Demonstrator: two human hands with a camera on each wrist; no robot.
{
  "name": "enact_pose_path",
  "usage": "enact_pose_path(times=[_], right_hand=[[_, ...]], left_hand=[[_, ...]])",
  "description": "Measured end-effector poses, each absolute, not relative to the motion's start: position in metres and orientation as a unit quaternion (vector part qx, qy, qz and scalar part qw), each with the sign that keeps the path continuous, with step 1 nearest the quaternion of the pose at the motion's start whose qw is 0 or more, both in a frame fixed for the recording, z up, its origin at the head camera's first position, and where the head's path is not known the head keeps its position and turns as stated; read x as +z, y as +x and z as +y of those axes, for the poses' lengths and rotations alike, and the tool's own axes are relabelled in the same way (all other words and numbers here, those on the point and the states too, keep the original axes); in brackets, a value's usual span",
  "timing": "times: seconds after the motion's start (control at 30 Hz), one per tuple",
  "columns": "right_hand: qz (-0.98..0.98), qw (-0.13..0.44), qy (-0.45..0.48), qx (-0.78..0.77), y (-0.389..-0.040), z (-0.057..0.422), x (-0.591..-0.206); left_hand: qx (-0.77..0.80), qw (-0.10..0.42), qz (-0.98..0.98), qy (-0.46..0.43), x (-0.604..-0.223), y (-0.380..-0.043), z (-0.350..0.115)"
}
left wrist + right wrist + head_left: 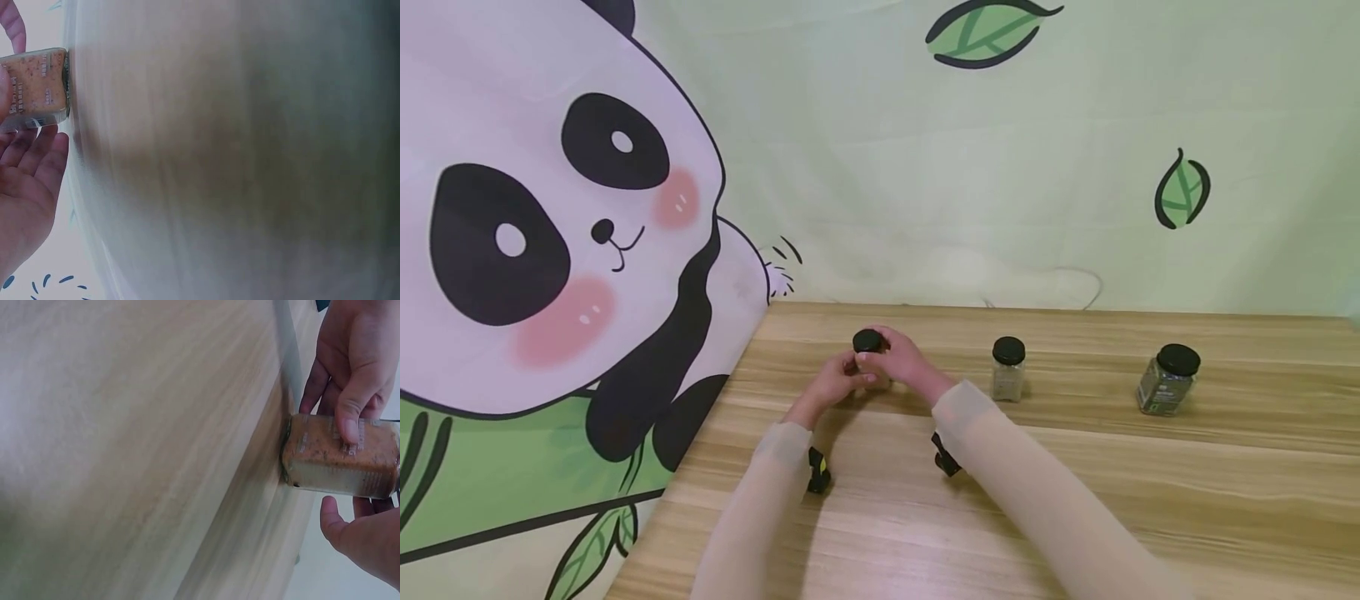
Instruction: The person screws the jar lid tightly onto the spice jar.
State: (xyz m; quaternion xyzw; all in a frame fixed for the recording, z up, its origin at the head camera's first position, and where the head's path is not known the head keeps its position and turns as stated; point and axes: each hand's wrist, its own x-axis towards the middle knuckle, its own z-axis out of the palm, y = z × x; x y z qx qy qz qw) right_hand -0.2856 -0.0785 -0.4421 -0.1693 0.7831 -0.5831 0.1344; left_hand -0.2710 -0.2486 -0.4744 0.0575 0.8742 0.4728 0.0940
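Note:
A square glass spice jar with a black lid (867,340) is between both hands at the table's left back. Orange-brown seasoning fills the jar (340,456), and small white print marks its side. My left hand (833,382) holds it from the left, thumb (351,428) on one face and fingers partly hidden behind. From the right, my right hand (904,360) grips the upper part, thumb across the front just under the lid. In the left wrist view the jar (44,87) appears upright at the tabletop; whether its base touches is unclear.
On the wooden table (880,517), a black-lidded jar with pale contents (1007,379) stands to the right. Farther right is a wider black-lidded jar with dark contents (1165,387). A panda-printed cloth (880,208) hangs behind and at the left.

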Motion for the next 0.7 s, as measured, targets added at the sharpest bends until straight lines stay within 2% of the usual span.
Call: enact_pose_path(times=[0.7], right_hand=[[0.792,0.054,-0.105,-0.599,-0.273,-0.095,-0.449]], left_hand=[[0.467,0.094,0.879,0.036,-0.474,-0.272,-0.248]])
